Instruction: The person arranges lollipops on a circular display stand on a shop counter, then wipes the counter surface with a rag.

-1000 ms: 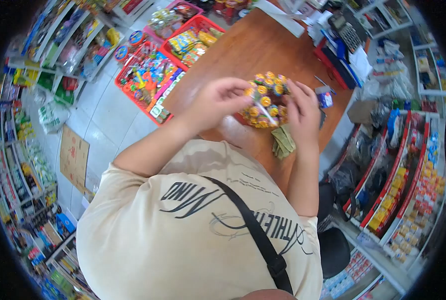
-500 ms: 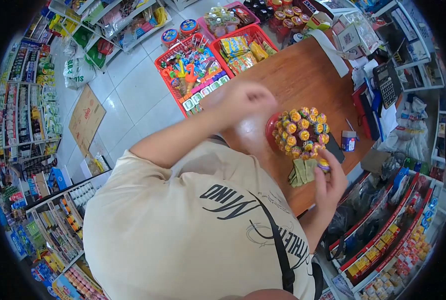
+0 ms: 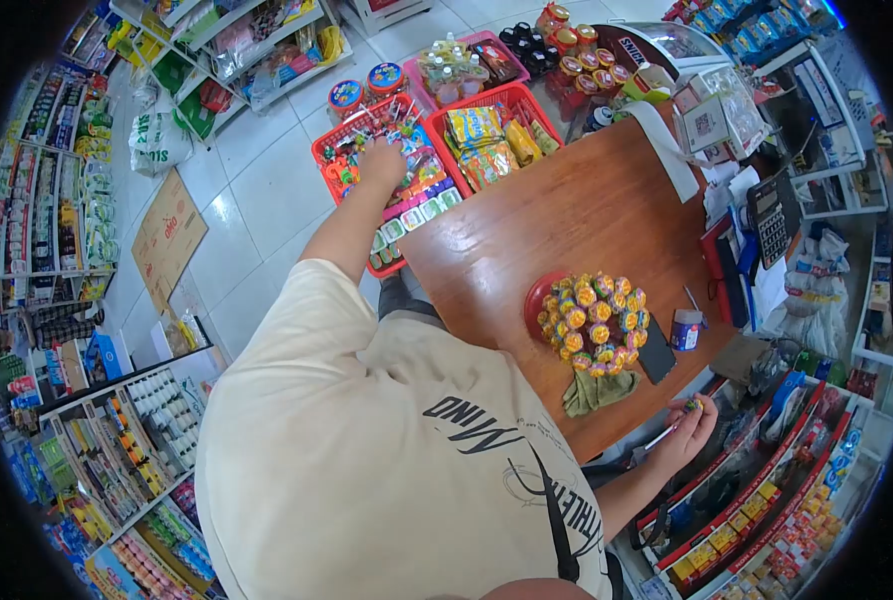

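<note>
My left hand (image 3: 382, 162) reaches into the red basket (image 3: 318, 150) of lollipops and small colourful toys. Its fingertips are hidden among the sweets, so I cannot see what they grip. My right hand (image 3: 694, 430) is closed around a lollipop (image 3: 658, 437) beyond the table's right edge, the white stick pointing down to the left. On the wooden table (image 3: 486, 262) stands a round lollipop display (image 3: 598, 312) full of yellow-orange wrapped lollipops, its red base (image 3: 536, 305) showing. A crumpled green cloth (image 3: 598, 392) lies beside it.
A dark phone (image 3: 656, 355) and a small blue-and-white container (image 3: 686, 330) lie near the display. A second red basket (image 3: 436, 135) holds yellow snack packs. A calculator (image 3: 771, 220) and papers lie at the table's right. Stocked shelves (image 3: 756, 490) stand close by my right arm.
My left hand has swung from above the table away to the left, into the basket. My right hand has drawn back from the display, to the right and down, with the lollipop.
</note>
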